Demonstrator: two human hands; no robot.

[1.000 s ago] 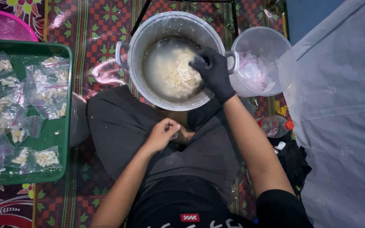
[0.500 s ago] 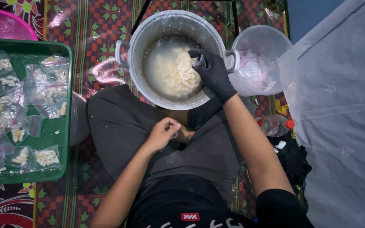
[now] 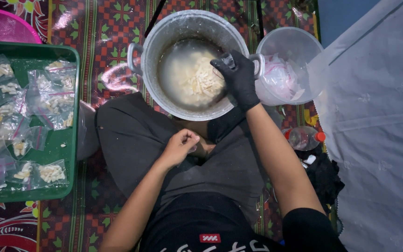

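Patterned mat (image 3: 117,28); gloved right hand (image 3: 239,77) hides pot (image 3: 164,28) rim.

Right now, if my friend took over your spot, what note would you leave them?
Right hand, in a black glove, is inside the metal pot, over pale strips lying in cloudy liquid.
Left hand, bare, is loosely closed over the lap; whether it holds anything is unclear.
Clear bucket sits right of the pot.
Done: many small filled plastic bags lie on the green tray, left.
Left: plenty of strips remain in the pot.
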